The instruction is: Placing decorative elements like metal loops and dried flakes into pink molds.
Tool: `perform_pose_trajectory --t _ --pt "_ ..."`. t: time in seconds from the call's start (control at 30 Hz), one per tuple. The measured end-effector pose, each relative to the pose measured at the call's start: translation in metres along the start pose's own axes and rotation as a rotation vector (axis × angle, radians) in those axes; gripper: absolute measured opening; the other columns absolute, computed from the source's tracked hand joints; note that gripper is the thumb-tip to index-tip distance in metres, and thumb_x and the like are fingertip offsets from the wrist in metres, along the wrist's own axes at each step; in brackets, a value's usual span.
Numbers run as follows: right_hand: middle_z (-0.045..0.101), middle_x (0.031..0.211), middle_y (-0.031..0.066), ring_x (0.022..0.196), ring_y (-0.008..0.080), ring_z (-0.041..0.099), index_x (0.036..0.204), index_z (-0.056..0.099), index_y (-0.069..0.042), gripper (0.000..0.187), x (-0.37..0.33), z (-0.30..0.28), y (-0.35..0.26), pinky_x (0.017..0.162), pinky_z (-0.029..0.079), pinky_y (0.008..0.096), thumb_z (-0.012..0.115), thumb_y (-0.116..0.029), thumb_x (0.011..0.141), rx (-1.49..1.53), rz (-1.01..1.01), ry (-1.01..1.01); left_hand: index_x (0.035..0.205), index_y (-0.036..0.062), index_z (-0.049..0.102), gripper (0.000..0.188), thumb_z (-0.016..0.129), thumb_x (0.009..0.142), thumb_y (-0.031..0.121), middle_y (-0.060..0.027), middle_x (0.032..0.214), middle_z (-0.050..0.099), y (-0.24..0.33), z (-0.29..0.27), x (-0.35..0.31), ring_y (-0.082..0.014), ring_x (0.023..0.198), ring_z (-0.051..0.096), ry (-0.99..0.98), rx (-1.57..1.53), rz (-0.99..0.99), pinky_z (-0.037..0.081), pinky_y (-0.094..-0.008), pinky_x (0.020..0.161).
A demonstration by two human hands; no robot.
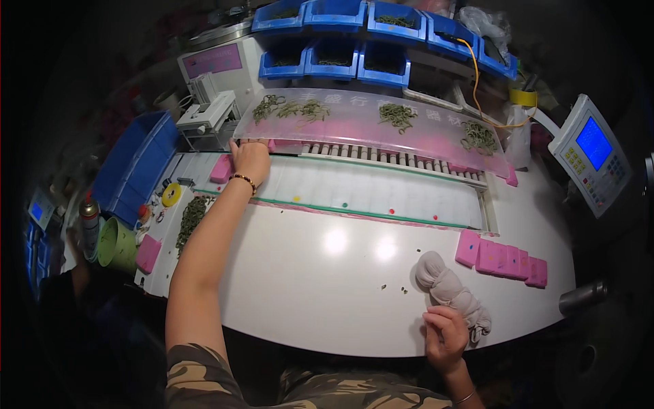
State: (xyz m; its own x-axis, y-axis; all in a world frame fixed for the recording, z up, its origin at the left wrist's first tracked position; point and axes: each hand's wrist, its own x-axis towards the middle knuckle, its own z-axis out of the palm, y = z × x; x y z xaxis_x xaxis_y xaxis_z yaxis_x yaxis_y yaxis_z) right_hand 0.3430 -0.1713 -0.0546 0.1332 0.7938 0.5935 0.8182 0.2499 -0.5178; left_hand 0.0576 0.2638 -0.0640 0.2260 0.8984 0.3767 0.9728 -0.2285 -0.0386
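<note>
My left arm stretches to the far left end of the long white channel. My left hand [251,161] is by the metal rail there, close to a pink block [222,168] and the clear sloping cover [354,109]. Its fingertips point away over the rail, so their grip is hidden. Near the front edge of the table, my right hand [446,335] has loosely bent fingers, thumb apart, with nothing seen in them. It lies against a twisted grey cloth bundle [449,290]. Rollers [381,155] run beneath the cover, beside the white channel [368,185].
Pink blocks [501,259] stand in a row at the right. Small green rings [397,117] lie in heaps on the cover. Blue bins [334,58] rise behind. A display panel [591,153] stands right; a blue crate [136,160] and green cup [117,243] stand left.
</note>
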Motion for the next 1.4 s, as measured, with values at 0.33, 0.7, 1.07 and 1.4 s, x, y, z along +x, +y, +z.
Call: perform_pose_trajectory --t 0.33,0.7,1.07,1.4 --pt "0.068 0.092 0.0132 0.08 0.0285 0.067 0.093 0.067 -0.002 0.026 -0.001 0.001 0.0 0.069 0.055 0.0352 0.067 0.011 0.071 0.018 0.03 0.046 0.126 0.0121 0.058 0.042 0.049 0.094 0.038 -0.016 0.127 0.06 -0.042 0.054 0.062 -0.039 0.116 0.054 0.011 -0.163 0.041 0.042 -0.0486 0.1" --pt "0.068 0.092 0.0127 0.078 0.028 0.068 0.093 0.068 -0.003 0.025 -0.001 -0.002 0.003 0.067 0.056 0.0346 0.068 0.01 0.071 0.027 0.028 0.063 0.147 0.0069 0.039 0.083 0.065 0.084 0.055 -0.0155 0.15 0.041 0.006 -0.008 0.042 -0.0346 0.14 0.034 -0.323 -0.273 0.036 0.026 -0.0382 0.116" --pt "0.068 0.092 0.0128 0.078 0.0273 0.068 0.093 0.068 -0.003 0.026 0.0 -0.001 -0.001 0.068 0.056 0.0337 0.067 0.012 0.071 0.05 0.042 0.084 0.135 0.0152 0.055 0.067 0.054 0.087 0.062 -0.015 0.139 0.052 0.02 0.007 0.055 -0.0357 0.126 0.047 0.043 -0.136 0.342 0.035 -0.0453 0.107" --pt "0.069 0.093 0.0076 0.075 0.0217 0.068 0.095 0.07 -0.006 0.027 -0.001 0.001 0.001 0.063 0.056 0.0311 0.069 0.005 0.07 -0.014 -0.15 0.017 0.144 0.0147 0.043 0.058 0.046 0.097 0.048 -0.0233 0.145 0.042 0.118 -0.019 0.008 -0.0373 0.136 0.037 -0.202 -0.21 0.249 0.021 -0.0517 0.113"
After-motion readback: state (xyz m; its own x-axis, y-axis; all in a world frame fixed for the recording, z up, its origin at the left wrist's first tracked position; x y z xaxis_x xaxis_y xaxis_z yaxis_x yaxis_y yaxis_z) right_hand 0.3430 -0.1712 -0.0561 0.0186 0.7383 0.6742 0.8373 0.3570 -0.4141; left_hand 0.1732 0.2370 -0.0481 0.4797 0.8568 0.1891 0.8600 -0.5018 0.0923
